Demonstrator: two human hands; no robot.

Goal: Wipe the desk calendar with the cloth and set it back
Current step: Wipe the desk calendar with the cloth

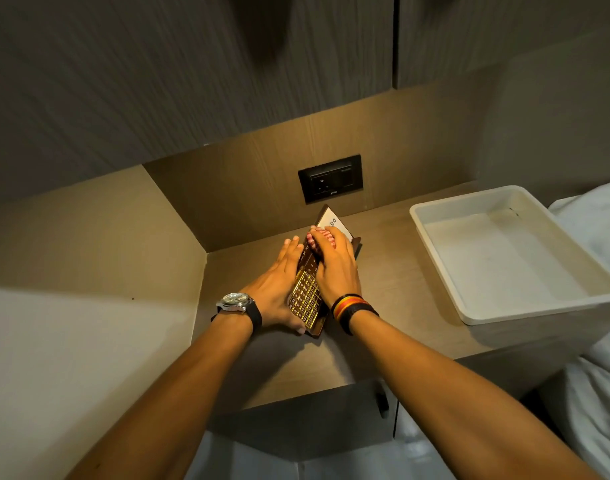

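Note:
A dark brown desk calendar [307, 299] with gold date grids lies tilted on the wooden shelf [393, 292], its white page at the far end. My left hand [277, 289], with a wristwatch, lies flat against the calendar's left side, thumb at its near corner, steadying it. My right hand [334, 265], with a striped wristband, presses a bunched red-and-white cloth [317, 239] onto the upper part of the calendar face. Most of the cloth is hidden under my fingers.
A white rectangular plastic tray [435, 216] sits at the right end of the shelf. A black wall socket [330, 178] is on the back panel just behind the calendar. A side wall closes the shelf on the left. White bedding [594, 375] lies at the right.

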